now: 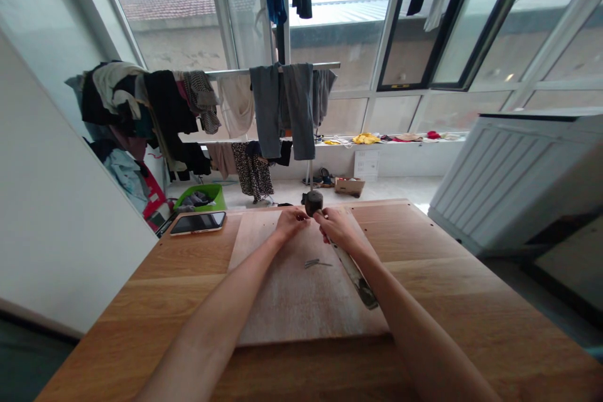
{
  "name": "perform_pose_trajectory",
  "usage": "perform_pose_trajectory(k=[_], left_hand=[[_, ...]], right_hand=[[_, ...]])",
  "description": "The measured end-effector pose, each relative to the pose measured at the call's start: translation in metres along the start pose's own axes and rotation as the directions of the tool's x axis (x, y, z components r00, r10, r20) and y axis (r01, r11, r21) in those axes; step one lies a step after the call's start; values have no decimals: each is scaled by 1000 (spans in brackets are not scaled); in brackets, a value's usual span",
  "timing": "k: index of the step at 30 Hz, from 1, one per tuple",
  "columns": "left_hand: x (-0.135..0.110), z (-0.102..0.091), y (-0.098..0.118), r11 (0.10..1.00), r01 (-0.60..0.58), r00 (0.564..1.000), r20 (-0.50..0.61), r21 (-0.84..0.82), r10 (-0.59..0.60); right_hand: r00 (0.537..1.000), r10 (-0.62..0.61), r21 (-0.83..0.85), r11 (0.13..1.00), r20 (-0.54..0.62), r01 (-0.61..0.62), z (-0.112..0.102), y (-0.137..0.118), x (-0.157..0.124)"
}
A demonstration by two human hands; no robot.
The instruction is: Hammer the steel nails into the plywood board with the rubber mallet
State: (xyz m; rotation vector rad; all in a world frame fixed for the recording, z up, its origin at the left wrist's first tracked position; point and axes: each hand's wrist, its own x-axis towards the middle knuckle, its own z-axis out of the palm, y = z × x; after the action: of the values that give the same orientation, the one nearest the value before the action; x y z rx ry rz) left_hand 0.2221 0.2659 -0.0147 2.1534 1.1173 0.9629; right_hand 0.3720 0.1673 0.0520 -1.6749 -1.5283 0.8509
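My right hand [337, 227] is closed around the hammer [354, 275], gripping the handle high up, just below the dark head. The head sits at the far edge of the pale board [282, 301], and the rest of the handle slants back toward me along my forearm. My left hand [291, 221] rests on the board just beside the hammer head, its fingers drawn narrowly together; whether they pinch anything I cannot tell. A few small nails [317, 262] lie loose on the board, between my 2 arms. The board lies on the wooden table [141, 301], with a phone [198, 222] near its far left corner.
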Motion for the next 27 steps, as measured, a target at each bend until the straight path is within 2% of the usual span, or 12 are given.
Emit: perform_pose_trajectory(k=[6,10,12,14,17,19,23,27], left_hand=[[-1,-1,5,1000,0,999,46,22,-1],[2,-16,16,998,-5,986,164,61,-5],[1,-29,25,995,-11,965,262,103,-16],[-4,-41,37,988,-38,912,408,150,-27],[-18,-49,59,973,-120,770,637,196,-34],[-28,-48,72,960,-181,696,718,216,-30],[-38,-40,90,934,-260,640,768,246,-25],[-36,-41,92,924,-278,629,777,263,-32]], right_hand=[[1000,15,-6,1000,-3,-15,-1,-2,-1],[1000,-2,18,1000,-19,2,-8,-8,-3],[1000,-10,39,999,-23,11,-12,-9,-2],[1000,-13,66,998,-25,14,-13,-7,2],[999,-16,104,994,-30,19,-12,-1,8],[999,-19,119,993,-33,23,-12,2,10],[999,-22,129,991,-33,26,-12,5,10],[999,-15,127,992,-33,19,-13,5,9]])
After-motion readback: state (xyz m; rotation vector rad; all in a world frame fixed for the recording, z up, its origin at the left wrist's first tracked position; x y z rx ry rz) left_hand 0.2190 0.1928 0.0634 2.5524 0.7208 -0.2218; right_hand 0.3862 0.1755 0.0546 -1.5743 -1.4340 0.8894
